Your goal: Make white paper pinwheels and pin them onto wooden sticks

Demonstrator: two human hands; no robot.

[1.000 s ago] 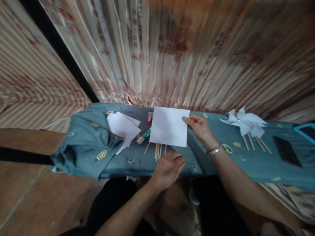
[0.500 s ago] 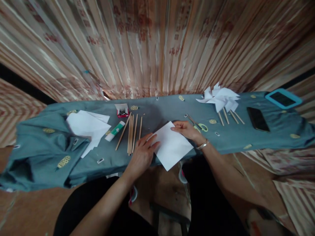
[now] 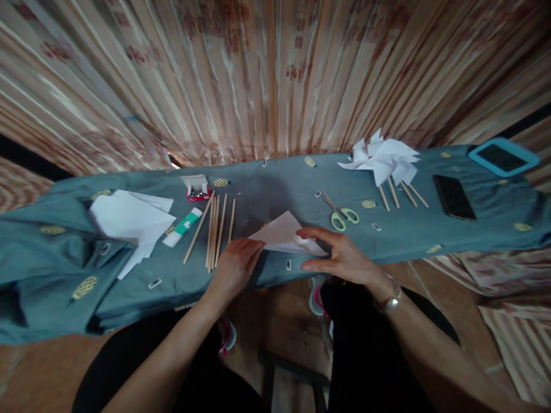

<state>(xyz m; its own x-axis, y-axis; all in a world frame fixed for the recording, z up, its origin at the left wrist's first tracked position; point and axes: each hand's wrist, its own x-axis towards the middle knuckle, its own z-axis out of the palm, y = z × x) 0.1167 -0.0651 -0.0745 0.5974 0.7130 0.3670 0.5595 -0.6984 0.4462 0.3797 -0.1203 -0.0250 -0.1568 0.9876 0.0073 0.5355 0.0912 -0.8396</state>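
A white sheet of paper (image 3: 286,232), folded over into a triangle, lies at the front of the cloth-covered table. Its left corner is pinched in my left hand (image 3: 237,263), whose fingers are closed. My right hand (image 3: 344,255) is open at the paper's right side, thumb and forefinger spread apart, with the fingertips over the sheet. Left of the paper lie several wooden sticks (image 3: 214,229). Behind my right hand rest scissors (image 3: 338,213) with light green handles.
A glue stick (image 3: 182,227), a red box of small metal pieces (image 3: 197,189) and more white paper (image 3: 133,221) are on the left. Paper pinwheels (image 3: 383,159) on sticks, a dark phone (image 3: 454,198) and a blue-framed tablet (image 3: 503,157) lie right. A curtain (image 3: 241,86) hangs behind.
The sheet was flat and diamond-shaped; now it is folded into a triangle. My left hand has closed on its left corner. My right hand has come down and its fingers have spread.
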